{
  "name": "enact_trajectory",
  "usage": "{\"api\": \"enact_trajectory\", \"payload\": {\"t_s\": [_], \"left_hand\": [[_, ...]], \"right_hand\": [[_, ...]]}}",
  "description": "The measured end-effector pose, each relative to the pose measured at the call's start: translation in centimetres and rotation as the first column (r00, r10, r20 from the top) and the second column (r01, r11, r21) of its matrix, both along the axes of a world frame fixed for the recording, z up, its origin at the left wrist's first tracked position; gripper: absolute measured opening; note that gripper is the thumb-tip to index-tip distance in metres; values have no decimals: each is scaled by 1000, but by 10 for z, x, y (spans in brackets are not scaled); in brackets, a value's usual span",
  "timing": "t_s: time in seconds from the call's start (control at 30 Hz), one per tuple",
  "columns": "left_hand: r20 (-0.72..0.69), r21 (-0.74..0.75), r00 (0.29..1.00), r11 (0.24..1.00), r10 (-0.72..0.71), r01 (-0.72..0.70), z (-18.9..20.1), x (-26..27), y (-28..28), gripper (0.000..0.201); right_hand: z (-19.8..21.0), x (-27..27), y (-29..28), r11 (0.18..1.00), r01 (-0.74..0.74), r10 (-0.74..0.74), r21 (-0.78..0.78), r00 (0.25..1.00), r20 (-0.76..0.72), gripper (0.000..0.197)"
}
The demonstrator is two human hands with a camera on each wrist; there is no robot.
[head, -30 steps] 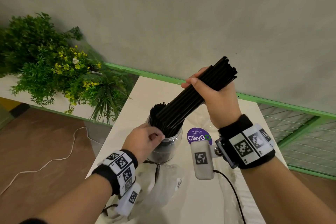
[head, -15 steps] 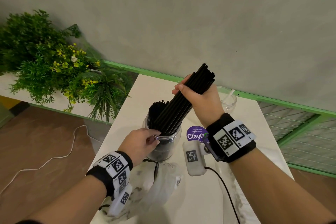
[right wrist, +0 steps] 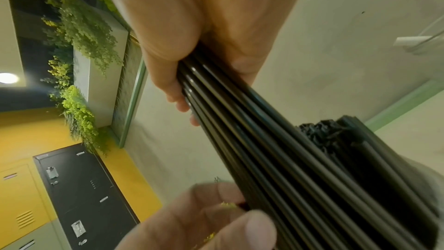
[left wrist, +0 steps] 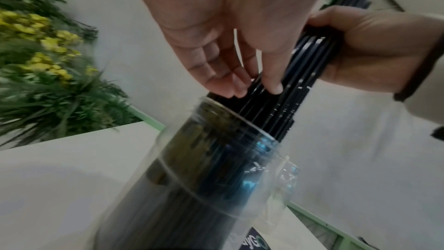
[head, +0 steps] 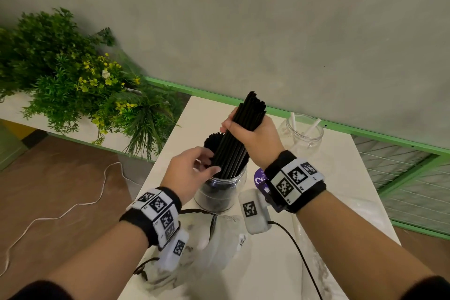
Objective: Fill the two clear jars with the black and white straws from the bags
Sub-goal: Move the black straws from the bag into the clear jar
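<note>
- A person's right hand is gripping a bundle of black straws, fingers wrapped round its upper part, with the lower ends standing in the mouth of a clear jar.
- The bundle is leaning, tops tilted away toward the wall, beside the black straws already filling the jar.
- The left hand is hovering at the jar's rim, fingers relaxed and slightly bent, fingertips touching the straws just above the opening; it is grasping nothing.
- The jar is standing on a white table with a pale, smooth top, near its left edge.
- A second clear jar is sitting farther back to the right, holding a few white straws.
- A crumpled clear plastic bag is lying on the table in front of the jar, and a purple round label is showing just beside the jar, partly hidden by the right wrist.
- A plain grey-green wall is rising behind the table, edged at its foot by a green rail.
- Green plants with yellow flowers are filling a white planter to the left.
- A white cable is trailing across the brown floor.
- A green-framed wire grille is standing to the right.
</note>
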State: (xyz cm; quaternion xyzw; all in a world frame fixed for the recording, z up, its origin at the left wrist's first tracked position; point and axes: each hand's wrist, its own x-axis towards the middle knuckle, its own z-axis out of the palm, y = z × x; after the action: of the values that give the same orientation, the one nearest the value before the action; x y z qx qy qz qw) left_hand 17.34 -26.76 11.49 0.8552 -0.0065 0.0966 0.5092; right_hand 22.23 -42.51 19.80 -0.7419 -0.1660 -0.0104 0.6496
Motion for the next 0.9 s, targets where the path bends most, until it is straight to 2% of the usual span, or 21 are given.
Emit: {"api": "enact_trajectory", "payload": {"t_s": [0.17,0.27,0.37,0.47,0.57,0.7,0.9], "left_hand": [[-123,-58,991,998,-45,38,7,9,-6,18],[-53,29,998,999,-32,33,17,9,-4,16],[35,63,999,997,-34,32,32,10,-12,23],[23,144,999,989,-35,32,36,14,-18,28],[-1,206,1000,978,-30,30,29,14,-10,22],[-19,221,996,972,-83,85,25,12,-3,27],[-8,254,998,966,-56,56,24,7,-6,32]], "right_hand": [[-14,5,-6,994,45,-47,-104,999,-20,21],[-17,9,-12,970,68,-73,-234,997,-12,30],[-18,10,-10,946,57,-53,-320,998,20,35],[-17,12,-9,930,24,-29,-366,1000,-10,37],[-15,15,-18,941,-38,15,-335,997,-70,40],[-14,15,-31,931,-83,65,-356,996,-62,32],[-21,13,-28,914,-8,8,-406,1000,-2,22]]}}
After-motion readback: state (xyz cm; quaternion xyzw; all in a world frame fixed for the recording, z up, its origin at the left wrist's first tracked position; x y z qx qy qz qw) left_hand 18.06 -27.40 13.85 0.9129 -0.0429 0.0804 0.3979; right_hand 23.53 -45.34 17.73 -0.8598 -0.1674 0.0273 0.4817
